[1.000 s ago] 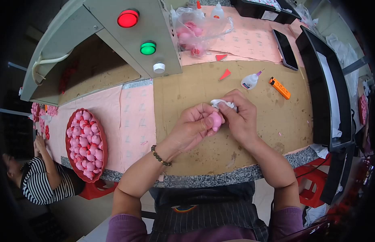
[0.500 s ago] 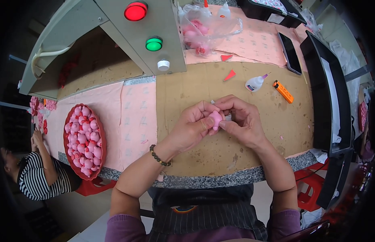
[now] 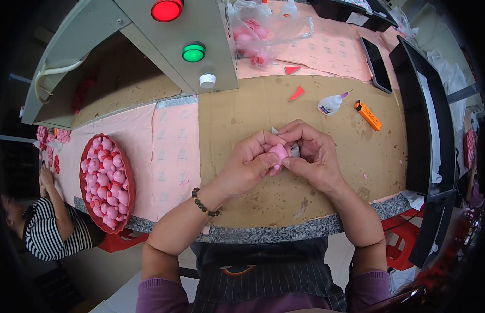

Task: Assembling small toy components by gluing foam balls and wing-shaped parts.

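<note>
My left hand [image 3: 255, 156] is closed, its thumb and fingers pinching a small, smooth pink figure [image 3: 278, 152] with rounded bumps. From the other side my right hand [image 3: 313, 154] grips the same figure, thumb tip against its edge and fingers curled behind. A whitish scrap [image 3: 295, 151], maybe cloth or paper, shows by the right fingers; its kind is unclear. Both hands are above the brown cardboard sheet [image 3: 253, 208]. Beyond them lie a small white glue bottle [image 3: 330, 105] with a thin purple-based tip, an orange cutter-like tool [image 3: 367, 116] and a red triangular piece [image 3: 296, 93].
A red scalloped basket [image 3: 130, 190] full of pink and red pieces stands left. Behind it rises a grey machine [image 3: 216, 57] with red and green lights. A phone [image 3: 375, 65] and black bin [image 3: 425, 125] are right; a plastic bag [image 3: 276, 34] lies behind. A co-worker [image 3: 57, 227] sits far left.
The view has shifted slightly, so the machine and bench items sit a little differently. Both hands keep nearly the same hold on the pink figure, with small finger movements.
</note>
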Demonstrator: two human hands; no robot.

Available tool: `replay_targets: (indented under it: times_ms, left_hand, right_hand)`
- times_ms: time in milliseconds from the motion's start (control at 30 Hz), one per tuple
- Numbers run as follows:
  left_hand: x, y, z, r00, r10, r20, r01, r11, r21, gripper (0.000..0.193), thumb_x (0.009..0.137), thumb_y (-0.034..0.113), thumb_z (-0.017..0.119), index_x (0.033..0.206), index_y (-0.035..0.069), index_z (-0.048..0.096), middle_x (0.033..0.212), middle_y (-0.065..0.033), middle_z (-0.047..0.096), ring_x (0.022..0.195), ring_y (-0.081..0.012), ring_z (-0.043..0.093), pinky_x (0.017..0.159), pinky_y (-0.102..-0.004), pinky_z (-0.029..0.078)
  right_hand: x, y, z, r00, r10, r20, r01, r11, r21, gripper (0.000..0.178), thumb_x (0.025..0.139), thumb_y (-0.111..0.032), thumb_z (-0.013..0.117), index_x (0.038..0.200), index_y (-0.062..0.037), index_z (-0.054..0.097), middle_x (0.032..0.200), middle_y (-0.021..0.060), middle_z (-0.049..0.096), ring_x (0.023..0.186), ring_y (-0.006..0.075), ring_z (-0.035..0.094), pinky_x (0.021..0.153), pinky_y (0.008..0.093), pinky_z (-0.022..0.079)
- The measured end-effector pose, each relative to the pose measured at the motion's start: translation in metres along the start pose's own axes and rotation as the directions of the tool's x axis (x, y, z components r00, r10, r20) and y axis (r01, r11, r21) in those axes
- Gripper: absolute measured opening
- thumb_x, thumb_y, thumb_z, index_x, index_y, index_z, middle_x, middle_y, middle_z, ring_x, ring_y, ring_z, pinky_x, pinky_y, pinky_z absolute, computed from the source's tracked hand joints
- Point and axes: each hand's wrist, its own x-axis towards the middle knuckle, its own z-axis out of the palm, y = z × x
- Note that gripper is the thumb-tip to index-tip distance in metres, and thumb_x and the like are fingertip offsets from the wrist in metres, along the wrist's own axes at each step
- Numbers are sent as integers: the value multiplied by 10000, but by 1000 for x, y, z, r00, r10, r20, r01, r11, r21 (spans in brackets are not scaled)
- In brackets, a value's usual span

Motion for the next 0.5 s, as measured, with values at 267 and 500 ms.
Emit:
replay_targets:
  times_ms: [267,500]
  left_hand:
    - [-1,1,1,1000,-2,10,2,999,39,211,894,129,547,1083,60,483,1002,-71,531,784,-86,478,674,-218,399]
    - [-1,1,-2,1000,-12,15,11,997,79,195,899,117,540,1079,66,483,1012,-65,523,823,-83,477,681,-211,398]
  right_hand:
    - [0,1,-1,1000,3,5,-3,1000,-4,291,690,49,615,975,67,565,1047,104,500,931,154,529,813,279,433]
    - [-1,1,0,1000,9,-1,-9,1000,16,295,681,58,620,971,64,568,1053,102,497,930,154,529,816,279,431]
